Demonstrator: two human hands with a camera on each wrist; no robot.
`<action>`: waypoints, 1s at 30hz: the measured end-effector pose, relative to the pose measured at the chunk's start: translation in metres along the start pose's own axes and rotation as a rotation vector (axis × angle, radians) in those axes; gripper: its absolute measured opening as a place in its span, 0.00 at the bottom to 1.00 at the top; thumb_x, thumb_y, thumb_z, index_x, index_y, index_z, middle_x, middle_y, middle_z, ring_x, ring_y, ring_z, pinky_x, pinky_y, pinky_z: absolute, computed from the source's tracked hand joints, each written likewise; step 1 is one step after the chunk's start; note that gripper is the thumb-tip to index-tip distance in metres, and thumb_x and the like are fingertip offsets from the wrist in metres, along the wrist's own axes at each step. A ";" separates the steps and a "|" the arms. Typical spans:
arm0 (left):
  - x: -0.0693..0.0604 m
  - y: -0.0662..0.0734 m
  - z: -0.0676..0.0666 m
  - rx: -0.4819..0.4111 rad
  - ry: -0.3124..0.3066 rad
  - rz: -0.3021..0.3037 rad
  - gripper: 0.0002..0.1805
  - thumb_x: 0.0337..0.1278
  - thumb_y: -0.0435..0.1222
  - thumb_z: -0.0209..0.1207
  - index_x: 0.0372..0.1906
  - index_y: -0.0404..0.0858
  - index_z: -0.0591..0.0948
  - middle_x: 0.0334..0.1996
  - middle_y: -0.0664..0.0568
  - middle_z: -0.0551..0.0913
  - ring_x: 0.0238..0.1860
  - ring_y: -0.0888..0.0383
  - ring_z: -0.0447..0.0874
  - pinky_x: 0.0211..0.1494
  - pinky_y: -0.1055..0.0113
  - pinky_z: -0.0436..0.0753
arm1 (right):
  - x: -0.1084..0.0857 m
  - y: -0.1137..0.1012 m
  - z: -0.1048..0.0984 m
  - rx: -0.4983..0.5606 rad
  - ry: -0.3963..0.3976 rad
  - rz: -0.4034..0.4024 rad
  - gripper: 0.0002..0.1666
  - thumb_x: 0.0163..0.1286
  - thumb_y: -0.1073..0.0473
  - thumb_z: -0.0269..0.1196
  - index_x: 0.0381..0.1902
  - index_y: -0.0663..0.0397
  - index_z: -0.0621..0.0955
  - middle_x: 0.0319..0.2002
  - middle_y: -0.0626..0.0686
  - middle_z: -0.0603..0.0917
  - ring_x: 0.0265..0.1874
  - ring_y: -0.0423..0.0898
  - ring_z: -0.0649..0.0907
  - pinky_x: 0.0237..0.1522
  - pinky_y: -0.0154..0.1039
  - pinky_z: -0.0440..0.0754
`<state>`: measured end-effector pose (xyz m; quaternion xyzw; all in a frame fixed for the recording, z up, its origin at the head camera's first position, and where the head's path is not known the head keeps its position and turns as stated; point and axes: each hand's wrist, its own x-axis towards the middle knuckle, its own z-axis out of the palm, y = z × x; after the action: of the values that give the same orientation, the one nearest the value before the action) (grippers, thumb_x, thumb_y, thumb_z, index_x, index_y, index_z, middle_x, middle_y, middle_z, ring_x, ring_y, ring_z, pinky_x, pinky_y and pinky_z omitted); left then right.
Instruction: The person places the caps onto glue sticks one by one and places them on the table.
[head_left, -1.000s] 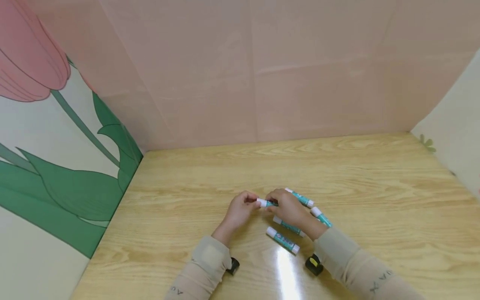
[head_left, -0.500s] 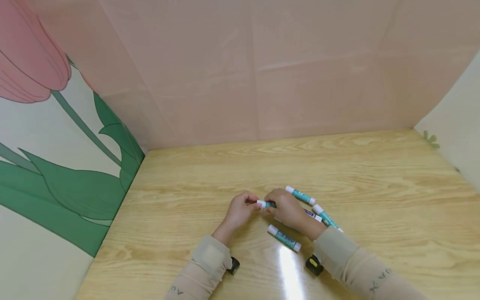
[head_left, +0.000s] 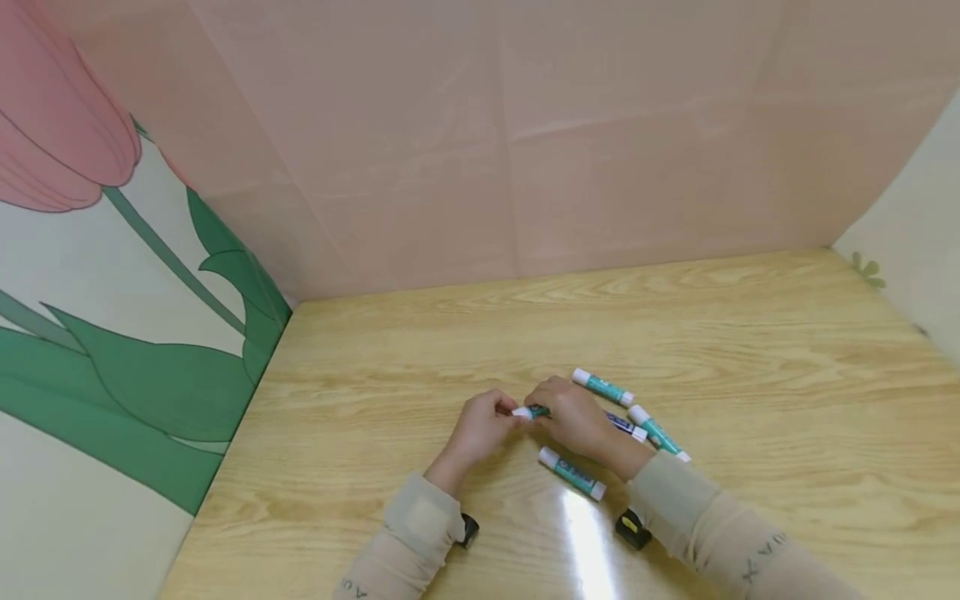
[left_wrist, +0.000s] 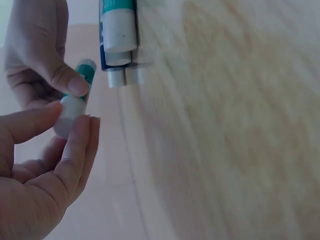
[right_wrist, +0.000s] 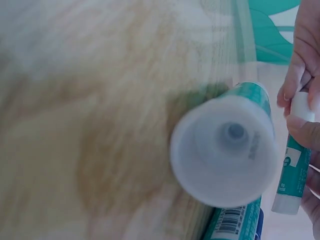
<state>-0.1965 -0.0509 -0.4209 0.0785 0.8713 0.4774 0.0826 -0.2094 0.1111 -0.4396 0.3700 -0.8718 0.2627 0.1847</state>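
Between both hands, a glue stick (head_left: 537, 411) with a white cap and green body is held above the table. My left hand (head_left: 477, 427) pinches its white cap (left_wrist: 70, 116) between thumb and fingers. My right hand (head_left: 573, 417) grips the green body (right_wrist: 294, 167), thumb on top near the cap. In the head view the fingers hide part of the stick. One loose glue stick (head_left: 572, 473) lies just in front of the right hand. Another glue stick (head_left: 626, 426), with a dark blue label, is partly covered by that hand.
Two more glue sticks (head_left: 603, 387) (head_left: 658, 433) lie beyond and right of the right hand. Black devices (head_left: 469, 531) (head_left: 632, 529) sit at the wrists. A pink covering (head_left: 510, 167) rises behind the wooden table (head_left: 360, 358); a flower-print panel (head_left: 150, 375) stands at left.
The held glue stick has tilted slightly, its right end now higher, with both hands staying on it. A stick partly seen below the right hand is now hidden. The head view has shifted slightly.
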 end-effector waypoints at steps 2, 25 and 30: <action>-0.001 0.000 -0.002 0.037 -0.018 0.006 0.07 0.44 0.32 0.62 0.28 0.34 0.77 0.23 0.55 0.76 0.24 0.64 0.72 0.25 0.74 0.72 | 0.000 -0.001 0.000 0.000 -0.003 -0.002 0.10 0.43 0.64 0.69 0.27 0.55 0.80 0.27 0.46 0.79 0.30 0.42 0.75 0.30 0.35 0.74; -0.006 -0.018 -0.008 0.040 -0.096 -0.037 0.08 0.46 0.35 0.61 0.29 0.36 0.73 0.25 0.55 0.75 0.24 0.63 0.72 0.23 0.72 0.72 | 0.003 -0.006 0.009 0.106 -0.165 0.003 0.09 0.49 0.61 0.66 0.31 0.54 0.79 0.31 0.46 0.78 0.33 0.42 0.74 0.35 0.35 0.73; -0.007 -0.019 -0.010 0.020 -0.119 -0.041 0.09 0.47 0.36 0.60 0.31 0.36 0.74 0.27 0.54 0.76 0.25 0.62 0.73 0.24 0.71 0.73 | 0.004 -0.006 0.010 0.107 -0.187 0.014 0.09 0.49 0.62 0.65 0.31 0.55 0.80 0.31 0.47 0.79 0.34 0.43 0.75 0.35 0.37 0.73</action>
<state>-0.1931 -0.0712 -0.4315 0.0895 0.8710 0.4613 0.1433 -0.2094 0.0995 -0.4436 0.3963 -0.8724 0.2744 0.0808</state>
